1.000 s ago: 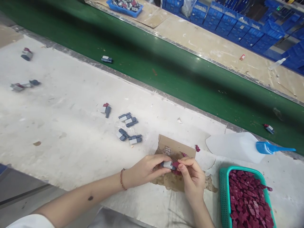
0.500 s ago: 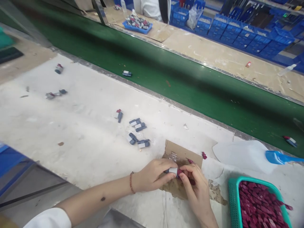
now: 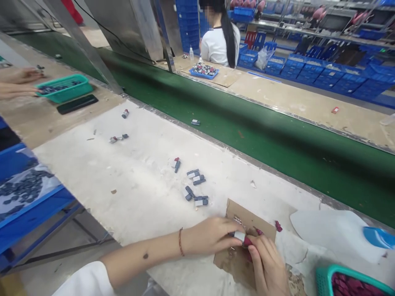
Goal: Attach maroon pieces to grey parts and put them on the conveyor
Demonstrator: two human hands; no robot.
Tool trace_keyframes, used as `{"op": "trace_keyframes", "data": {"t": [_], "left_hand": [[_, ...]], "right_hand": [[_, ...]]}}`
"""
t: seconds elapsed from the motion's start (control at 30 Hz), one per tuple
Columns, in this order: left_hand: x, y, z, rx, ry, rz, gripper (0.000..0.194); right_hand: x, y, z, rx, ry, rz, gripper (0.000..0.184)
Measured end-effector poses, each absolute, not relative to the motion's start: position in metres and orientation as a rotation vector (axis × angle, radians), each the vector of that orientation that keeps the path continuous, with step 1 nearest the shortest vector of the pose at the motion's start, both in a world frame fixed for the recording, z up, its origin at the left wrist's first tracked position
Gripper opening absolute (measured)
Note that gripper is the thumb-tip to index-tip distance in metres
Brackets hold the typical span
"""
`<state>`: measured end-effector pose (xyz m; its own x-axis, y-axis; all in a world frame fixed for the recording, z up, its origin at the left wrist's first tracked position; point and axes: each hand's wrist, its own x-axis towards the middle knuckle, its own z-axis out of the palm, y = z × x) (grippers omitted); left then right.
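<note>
Left hand point(image 3: 210, 236), pointing rightward, clamps its grip on a grey block point(image 3: 239, 235); right hand point(image 3: 270, 263) pinches a maroon piece point(image 3: 247, 241).

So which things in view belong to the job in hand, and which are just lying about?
Likely the job:
grey-and-blue piece and maroon part, held together in the hands
cardboard sheet beneath
near teal basket of maroon parts
loose grey-and-blue pieces
perhaps the blue-capped bottle

Apparently just lying about:
brown flake
red packet across the green belt
</note>
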<state>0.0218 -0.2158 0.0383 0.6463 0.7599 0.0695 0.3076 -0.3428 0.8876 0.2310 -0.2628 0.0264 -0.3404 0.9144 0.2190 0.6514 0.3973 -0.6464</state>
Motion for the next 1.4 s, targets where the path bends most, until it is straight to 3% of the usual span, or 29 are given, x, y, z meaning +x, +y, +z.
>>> {"op": "trace_keyframes", "data": {"t": [0.13, 0.27, 0.37, 0.5, 0.73, 0.97, 1.23, 1.4], "left_hand": [[0.005, -0.171, 0.050, 1.858, 1.034, 0.671, 0.021], [-0.014, -0.091, 0.048, 1.659, 1.355, 0.826, 0.015], [-0.018, -0.035, 0.046, 1.542, 1.571, 0.829, 0.016], [-0.022, -0.002, 0.052, 1.707, 1.672, 0.787, 0.025], [-0.052, 0.002, 0.055, 1.895, 1.799, 0.666, 0.039], [-0.066, 0.009, 0.050, 1.853, 1.799, 0.652, 0.021], [-0.049, -0.016, 0.064, 1.438, 1.754, 0.894, 0.032], [-0.031, -0.068, 0.068, 1.026, 1.428, 0.939, 0.020]], "right_hand": [[0.261, -0.283, 0.055, -1.618, -1.907, 0.525, 0.022], [0.311, -0.320, 0.075, -1.971, -1.620, 0.170, 0.023], [0.345, -0.343, 0.080, -2.205, -1.562, -0.021, 0.029], [0.364, -0.347, 0.074, -2.283, -1.631, -0.034, 0.029], [0.355, -0.312, 0.063, -2.330, -1.859, -0.112, 0.025], [0.364, -0.317, 0.058, -2.271, -1.840, 0.049, 0.030], [0.378, -0.310, 0.065, -2.213, -1.779, 0.228, 0.019], [0.379, -0.315, 0.074, -2.117, -1.592, 0.349, 0.025]]}}
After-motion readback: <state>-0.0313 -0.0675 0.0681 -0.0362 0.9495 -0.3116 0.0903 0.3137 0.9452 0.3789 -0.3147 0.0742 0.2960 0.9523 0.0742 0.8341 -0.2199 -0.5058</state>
